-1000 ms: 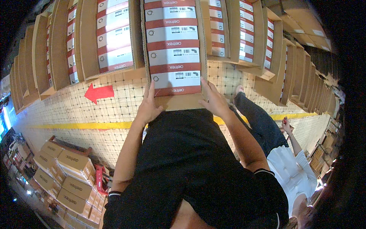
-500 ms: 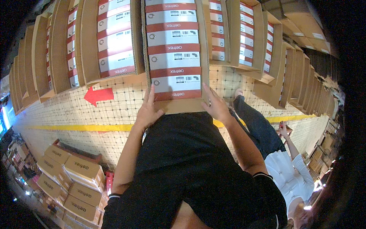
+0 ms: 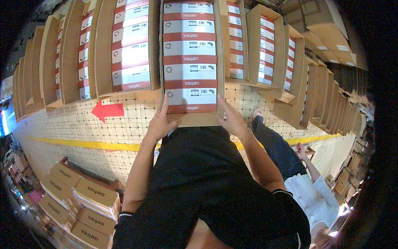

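A long open brown carton stretches away from my body, filled with a row of white boxes with red bands. My left hand holds its near left corner, fingers along the outer side and thumb toward the near wall. At the near right corner, my right hand grips the carton in the same way, its fingers pointing forward along the side. The carton's near end comes up against my black clothing. Its underside is hidden.
More open cartons of similar boxes line both sides. A red arrow and a yellow line mark the tiled floor. Stacked closed cartons stand at lower left. Another person in a white top is at the right.
The view has shifted slightly, so the cartons appear lower and more of the row shows. Both hands keep their places on the carton. The other person appears shifted a little left.
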Available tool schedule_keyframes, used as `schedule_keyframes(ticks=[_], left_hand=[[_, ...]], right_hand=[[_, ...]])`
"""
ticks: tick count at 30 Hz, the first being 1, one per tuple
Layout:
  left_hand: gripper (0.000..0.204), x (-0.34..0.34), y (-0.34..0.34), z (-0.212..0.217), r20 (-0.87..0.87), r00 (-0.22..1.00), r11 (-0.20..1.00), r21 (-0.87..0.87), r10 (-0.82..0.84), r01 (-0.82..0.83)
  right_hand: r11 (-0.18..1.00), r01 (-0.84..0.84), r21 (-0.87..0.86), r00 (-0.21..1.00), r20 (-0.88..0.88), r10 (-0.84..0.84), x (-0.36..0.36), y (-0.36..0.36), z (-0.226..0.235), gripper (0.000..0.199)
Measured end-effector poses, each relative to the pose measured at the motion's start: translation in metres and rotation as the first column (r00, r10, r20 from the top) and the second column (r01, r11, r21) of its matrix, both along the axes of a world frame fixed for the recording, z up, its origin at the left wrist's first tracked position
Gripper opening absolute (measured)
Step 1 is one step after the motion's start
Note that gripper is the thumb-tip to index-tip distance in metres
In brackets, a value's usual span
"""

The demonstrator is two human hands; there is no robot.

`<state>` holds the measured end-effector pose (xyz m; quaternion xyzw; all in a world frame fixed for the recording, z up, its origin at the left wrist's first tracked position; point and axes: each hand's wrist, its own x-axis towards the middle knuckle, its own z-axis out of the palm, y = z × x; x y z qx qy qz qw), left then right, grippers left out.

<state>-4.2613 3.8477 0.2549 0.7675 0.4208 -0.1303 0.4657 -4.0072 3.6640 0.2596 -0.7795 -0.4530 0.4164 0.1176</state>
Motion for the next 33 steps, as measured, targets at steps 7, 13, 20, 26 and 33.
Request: schedule_keyframes(ticks=[7, 13, 20, 26, 33], left_hand=[[0.114, 0.005, 0.002, 0.008, -0.016, 1.000, 0.998, -0.055, 0.012, -0.013], [0.113, 0.000, 0.000, 0.003, 0.025, 1.000, 1.000, -0.015, 0.003, -0.003], [0.113, -0.003, -0.003, -0.003, 0.034, 0.999, 1.000, 0.002, 0.006, -0.006], [0.110, 0.002, -0.006, 0.003, -0.001, 1.000, 0.999, 0.030, 0.021, -0.020], [0.095, 0.017, -0.022, 0.002, -0.044, 0.984, 0.980, 0.102, 0.174, -0.169]], right_hand=[[1.000, -0.007, 0.004, 1.000, 0.015, 0.007, 0.000, -0.002, -0.004, 0.081], [1.000, -0.015, 0.000, 1.000, -0.001, 0.015, 0.001, -0.005, -0.008, 0.083], [0.998, -0.039, -0.041, 0.999, 0.007, 0.039, 0.003, -0.002, -0.005, 0.083], [0.994, -0.080, -0.076, 0.996, 0.037, 0.083, -0.001, 0.014, 0.018, 0.079], [0.836, 0.490, 0.246, 0.805, -0.495, -0.326, 0.035, 0.146, 0.012, 0.052]])
